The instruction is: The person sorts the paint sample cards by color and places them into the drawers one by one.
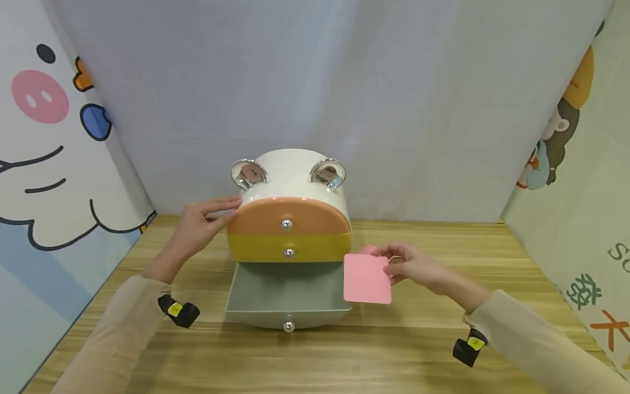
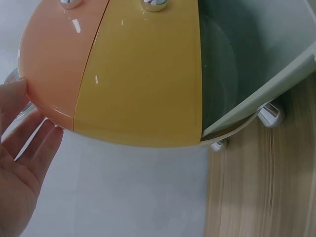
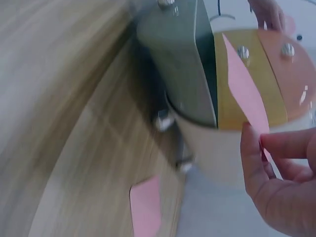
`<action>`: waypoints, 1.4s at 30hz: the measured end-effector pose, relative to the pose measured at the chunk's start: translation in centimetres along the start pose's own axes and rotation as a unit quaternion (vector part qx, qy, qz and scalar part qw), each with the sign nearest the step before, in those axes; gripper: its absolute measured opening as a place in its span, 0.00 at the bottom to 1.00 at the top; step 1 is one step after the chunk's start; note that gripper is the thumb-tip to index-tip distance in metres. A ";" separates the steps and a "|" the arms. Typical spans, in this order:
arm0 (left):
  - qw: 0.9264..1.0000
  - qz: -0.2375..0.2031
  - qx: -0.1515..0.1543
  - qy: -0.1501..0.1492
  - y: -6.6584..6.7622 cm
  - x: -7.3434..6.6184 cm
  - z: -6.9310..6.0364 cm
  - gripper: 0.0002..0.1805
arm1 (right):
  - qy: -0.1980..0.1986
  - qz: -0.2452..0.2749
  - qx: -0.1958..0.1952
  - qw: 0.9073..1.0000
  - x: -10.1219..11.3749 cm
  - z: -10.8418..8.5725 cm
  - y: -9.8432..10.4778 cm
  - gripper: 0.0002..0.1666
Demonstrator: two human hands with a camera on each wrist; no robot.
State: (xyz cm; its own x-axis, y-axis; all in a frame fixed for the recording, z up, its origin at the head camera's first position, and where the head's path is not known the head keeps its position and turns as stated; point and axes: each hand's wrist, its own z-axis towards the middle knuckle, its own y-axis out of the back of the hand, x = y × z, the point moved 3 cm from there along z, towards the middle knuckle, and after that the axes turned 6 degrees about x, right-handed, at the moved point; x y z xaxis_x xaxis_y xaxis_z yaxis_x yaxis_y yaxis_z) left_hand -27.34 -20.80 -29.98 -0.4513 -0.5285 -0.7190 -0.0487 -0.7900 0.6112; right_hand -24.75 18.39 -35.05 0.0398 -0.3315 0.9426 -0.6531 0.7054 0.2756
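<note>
A small white drawer box (image 1: 290,169) with silver ears stands on the table. Its orange drawer (image 1: 261,216) and yellow drawer (image 1: 261,247) are closed, while the grey-green bottom drawer (image 1: 287,287) is pulled out. My left hand (image 1: 199,224) rests its fingers and thumb against the box's upper left side, by the orange drawer. Between thumb and fingers, my right hand (image 1: 410,265) pinches a pink square card (image 1: 367,279), held up at the right edge of the open drawer. Another pink card (image 3: 146,207) lies on the table beside the box, mostly hidden in the head view.
The wooden table (image 1: 394,355) carries the box near its back edge. A pale curtain (image 1: 418,109) hangs behind, and cartoon-printed panels (image 1: 39,164) stand at both sides. Round silver knobs (image 1: 289,326) stick out from the drawer fronts.
</note>
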 end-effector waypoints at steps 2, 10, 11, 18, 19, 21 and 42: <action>1.000 -0.002 -0.001 -0.001 0.0 0.0 0.0 0.19 | 0.007 0.003 -0.007 1.000 0.5 0.5 -1.1 0.20; 1.000 -0.005 -0.008 -0.006 0.0 0.0 -0.1 0.18 | 0.028 0.008 -0.061 0.998 1.5 2.4 -4.7 0.17; 1.000 -0.004 -0.008 -0.007 0.0 -0.1 -0.1 0.18 | 0.033 0.007 -0.066 0.997 1.6 2.6 -5.1 0.17; 1.000 -0.014 -0.007 -0.010 -0.1 -0.2 0.0 0.17 | 0.058 -0.009 -0.086 0.995 1.6 4.2 -6.9 0.16; 1.000 -0.014 -0.007 -0.011 -0.1 -0.1 0.0 0.17 | 0.059 -0.013 -0.090 0.994 1.5 4.5 -7.1 0.16; 1.000 -0.010 -0.007 -0.012 -0.1 -0.1 0.0 0.18 | 0.064 -0.014 -0.095 0.993 1.3 5.0 -7.5 0.16; 1.000 0.004 -0.010 -0.010 -0.1 0.0 0.0 0.18 | 0.056 -0.109 -0.060 0.991 0.6 9.3 -11.9 0.19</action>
State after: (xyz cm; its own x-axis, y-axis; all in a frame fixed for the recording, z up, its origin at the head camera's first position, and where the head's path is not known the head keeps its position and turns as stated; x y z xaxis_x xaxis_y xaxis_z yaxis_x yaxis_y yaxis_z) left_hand -27.35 -20.69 -29.99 -0.4699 -0.5278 -0.7076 -0.0279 -0.7923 0.6095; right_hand -23.96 3.93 -39.50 0.2579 -0.4164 0.8718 -0.5249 0.6972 0.4883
